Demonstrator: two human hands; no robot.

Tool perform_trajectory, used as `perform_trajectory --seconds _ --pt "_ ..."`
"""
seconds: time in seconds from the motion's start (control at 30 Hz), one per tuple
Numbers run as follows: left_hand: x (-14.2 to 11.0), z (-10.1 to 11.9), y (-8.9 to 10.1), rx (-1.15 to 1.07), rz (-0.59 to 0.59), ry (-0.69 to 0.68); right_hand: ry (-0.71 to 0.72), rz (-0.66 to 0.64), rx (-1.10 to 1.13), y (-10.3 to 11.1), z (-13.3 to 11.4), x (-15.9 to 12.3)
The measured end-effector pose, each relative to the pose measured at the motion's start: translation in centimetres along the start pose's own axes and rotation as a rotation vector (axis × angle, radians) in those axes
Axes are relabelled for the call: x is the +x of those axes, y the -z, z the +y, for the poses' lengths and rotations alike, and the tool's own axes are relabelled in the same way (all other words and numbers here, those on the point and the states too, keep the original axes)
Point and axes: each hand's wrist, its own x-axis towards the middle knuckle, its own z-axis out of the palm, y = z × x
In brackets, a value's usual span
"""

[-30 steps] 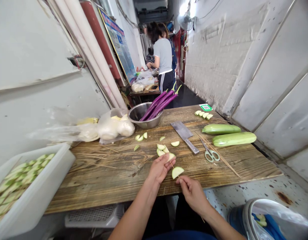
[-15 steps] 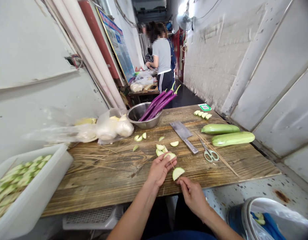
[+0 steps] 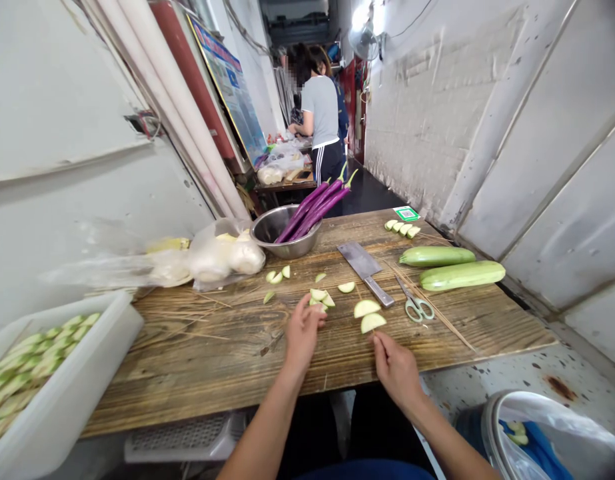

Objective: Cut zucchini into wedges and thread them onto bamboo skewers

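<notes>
My right hand [image 3: 398, 368] is closed on the lower end of a thin wooden skewer [image 3: 358, 291]. Two half-round zucchini slices [image 3: 373, 323] are threaded on it, one above the other, over the tabletop. At the small pile of zucchini slices [image 3: 328, 300], my left hand [image 3: 302, 333] has thumb and fingers apart, its fingertips at the nearest pieces and partly covering them. A loose zucchini slice [image 3: 346, 287] lies between the pile and the cleaver [image 3: 363, 265].
Scissors [image 3: 418, 305], whole zucchini [image 3: 462, 275] and loose skewers [image 3: 450, 327] lie right. Eggplants [image 3: 314, 212] lean in a metal bowl [image 3: 287, 249]. A white tub [image 3: 114, 333] of skewered slices stands left, a lined bucket [image 3: 492, 420] lower right. A person [image 3: 323, 110] works behind.
My left hand has released the threaded slice and moved left to the pile. My right hand has raised the skewer slightly to the right; both slices now sit close together on it.
</notes>
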Motion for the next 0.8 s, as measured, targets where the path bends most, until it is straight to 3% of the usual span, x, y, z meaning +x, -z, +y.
perform_trajectory --seconds 0.07,0.2,0.4,0.57,0.7,0.8 --pt "1.3 0.2 1.9 0.21 0.038 -0.171 -0.045 0.016 0.056 0.6 0.6 0.5" --pt "2.9 -0.2 3.4 0.603 -0.105 -0.4 -0.063 -0.015 0.106 1.0 1.0 1.0" --pt "3.8 0.5 1.2 1.146 -0.166 -0.661 -0.045 -0.022 0.07 0.6 1.2 0.8" --pt "5.1 1.2 -1.5 1.658 -0.44 -0.896 -0.03 -0.028 0.062 0.4 1.4 0.8" --pt "5.8 1.3 -2.7 1.831 -0.549 -0.979 -0.023 -0.028 0.065 0.4 1.4 0.7" --pt "5.9 1.6 -2.6 1.852 -0.647 -0.968 -0.023 -0.036 0.06 0.4 1.5 0.7"
